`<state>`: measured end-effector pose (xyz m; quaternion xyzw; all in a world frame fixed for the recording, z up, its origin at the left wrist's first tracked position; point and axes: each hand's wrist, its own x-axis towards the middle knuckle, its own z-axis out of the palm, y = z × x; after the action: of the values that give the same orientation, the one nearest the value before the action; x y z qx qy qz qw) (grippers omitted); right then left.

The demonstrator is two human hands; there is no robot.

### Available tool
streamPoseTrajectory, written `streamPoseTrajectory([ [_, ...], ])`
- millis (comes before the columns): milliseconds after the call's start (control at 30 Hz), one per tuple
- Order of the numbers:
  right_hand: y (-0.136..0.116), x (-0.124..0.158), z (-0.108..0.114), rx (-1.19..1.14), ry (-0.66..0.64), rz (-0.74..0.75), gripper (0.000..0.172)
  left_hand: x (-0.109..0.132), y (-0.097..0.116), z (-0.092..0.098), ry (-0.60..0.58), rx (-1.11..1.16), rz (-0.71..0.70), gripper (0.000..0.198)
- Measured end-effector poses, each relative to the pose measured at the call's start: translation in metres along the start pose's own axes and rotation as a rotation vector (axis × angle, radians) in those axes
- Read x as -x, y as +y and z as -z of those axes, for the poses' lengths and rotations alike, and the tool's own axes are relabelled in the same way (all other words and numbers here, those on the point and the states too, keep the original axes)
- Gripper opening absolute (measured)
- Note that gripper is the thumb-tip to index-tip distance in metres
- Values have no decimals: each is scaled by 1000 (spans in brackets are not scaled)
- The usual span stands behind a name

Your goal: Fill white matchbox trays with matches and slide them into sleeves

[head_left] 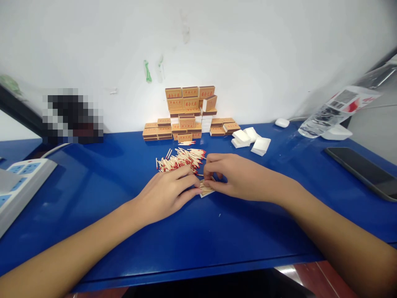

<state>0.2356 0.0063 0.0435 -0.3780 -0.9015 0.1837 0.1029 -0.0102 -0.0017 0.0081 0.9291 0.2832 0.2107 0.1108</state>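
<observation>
My left hand [169, 191] lies on the blue table [198, 236], fingers curled, its fingertips against a small white matchbox tray [206, 190] with matches in it. My right hand [231, 176] pinches the same tray from the right side with bent fingers. Just behind both hands lies a loose pile of red-tipped matches [181, 159]. Most of the tray is hidden by my fingers.
A stack of brown matchboxes [189, 114] stands against the white wall. Several empty white trays [251, 140] lie to its right. A power strip [18, 182] sits at the left edge, a dark phone [362, 171] and a plastic bottle [335, 109] at the right.
</observation>
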Motion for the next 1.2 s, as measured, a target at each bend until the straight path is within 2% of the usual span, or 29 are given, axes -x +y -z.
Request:
streamPoseTrajectory([
  [400, 5, 0, -2, 26, 34, 18, 7, 2, 3, 1, -9, 14, -16, 19],
  [633, 4, -1, -3, 15, 28, 33, 10, 1, 5, 2, -11, 9, -8, 20],
  [1000, 3, 0, -4, 27, 27, 8, 10, 1, 4, 0, 25, -155, -3, 26],
  [1200, 2, 1, -4, -9, 22, 55, 10, 2, 2, -1, 18, -170, -7, 25],
])
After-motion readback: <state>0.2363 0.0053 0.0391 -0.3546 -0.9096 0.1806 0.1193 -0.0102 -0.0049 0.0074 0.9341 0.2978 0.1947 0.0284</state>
